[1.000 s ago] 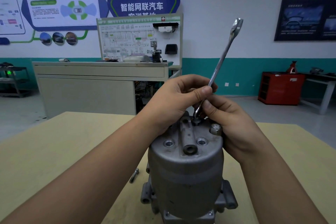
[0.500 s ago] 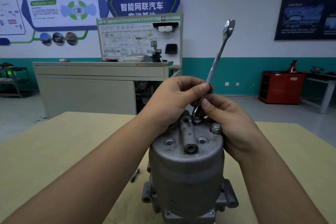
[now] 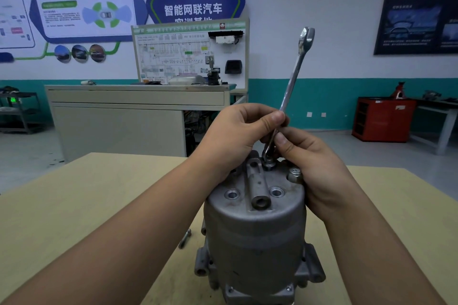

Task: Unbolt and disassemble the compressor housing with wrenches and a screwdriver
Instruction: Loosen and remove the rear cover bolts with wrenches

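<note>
Head view: compressor housing (image 3: 255, 235) stands upright on the worktop (image 3: 74, 205). The wrench (image 3: 293, 74) sits on its far top bolt (image 3: 269, 163), shaft rising steeply up-right. The left hand (image 3: 238, 136) pinches the shaft; the right hand (image 3: 312, 163) pinches lower, nearer the bolt.

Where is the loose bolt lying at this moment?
In the head view, the loose bolt lies on the table, just left of the compressor housing, near its base.
</note>
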